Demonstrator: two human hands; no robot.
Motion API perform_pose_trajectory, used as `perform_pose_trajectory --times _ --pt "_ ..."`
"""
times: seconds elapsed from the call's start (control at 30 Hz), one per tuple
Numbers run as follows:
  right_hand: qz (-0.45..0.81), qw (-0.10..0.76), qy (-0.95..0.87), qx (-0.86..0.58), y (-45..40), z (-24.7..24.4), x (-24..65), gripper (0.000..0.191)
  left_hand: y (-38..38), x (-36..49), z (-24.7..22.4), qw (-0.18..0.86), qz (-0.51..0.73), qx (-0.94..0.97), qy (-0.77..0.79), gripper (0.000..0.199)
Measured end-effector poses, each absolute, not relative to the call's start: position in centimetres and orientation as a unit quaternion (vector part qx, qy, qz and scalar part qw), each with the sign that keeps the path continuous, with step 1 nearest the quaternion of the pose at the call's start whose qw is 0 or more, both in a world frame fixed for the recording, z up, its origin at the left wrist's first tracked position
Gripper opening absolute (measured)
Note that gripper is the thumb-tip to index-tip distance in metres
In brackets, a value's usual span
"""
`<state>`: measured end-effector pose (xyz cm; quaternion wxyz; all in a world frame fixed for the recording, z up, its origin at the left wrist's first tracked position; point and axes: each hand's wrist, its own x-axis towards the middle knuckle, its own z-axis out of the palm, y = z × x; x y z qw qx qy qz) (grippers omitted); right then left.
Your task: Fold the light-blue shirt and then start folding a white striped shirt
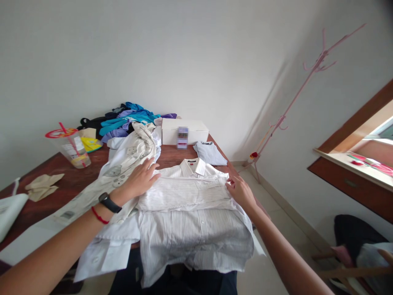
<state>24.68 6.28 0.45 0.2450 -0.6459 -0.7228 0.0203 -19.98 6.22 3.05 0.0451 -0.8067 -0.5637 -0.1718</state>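
Observation:
A white button-up shirt with thin stripes [184,192] lies on the table in front of me, its collar at the far end. Part of it is folded across itself, and its near end hangs over the table's front edge. My left hand [139,178] is at the shirt's left edge, fingers spread and nothing in them. At the right shoulder edge is my right hand [242,190], its fingers bent but apart, touching or just over the cloth. Beside my left hand runs a white garment with grey print [129,159], spread lengthwise.
On the dark wooden table [101,157] stand a plastic cup with a red straw [72,149] and a white box [196,131]. A folded grey garment [210,153] and a pile of coloured clothes [129,121] lie near them. A pink coat stand [294,98] is at right.

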Motion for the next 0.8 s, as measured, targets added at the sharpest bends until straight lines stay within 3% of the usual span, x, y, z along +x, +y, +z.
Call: perform_pose_trajectory --times 0.17,0.27,0.43,0.8 --pt "-0.014 0.259 -0.806 -0.532 6.2 1.5 20.8 0.029 3.4 -16.1 1.7 -0.051 -0.140 -0.883 -0.445 0.052" --pt "0.026 0.197 -0.855 -0.479 6.7 0.4 19.0 0.041 3.2 -15.9 0.2 -0.059 -0.119 -0.884 -0.448 0.051" --pt "0.042 0.081 -0.834 -0.544 6.9 -2.5 18.8 0.062 2.8 -17.1 -1.3 -0.008 -0.098 -0.855 -0.509 0.057" --pt "0.025 0.045 -0.812 -0.581 6.5 -2.3 19.0 0.064 1.8 -17.5 -1.2 0.021 -0.070 -0.820 -0.567 0.068"
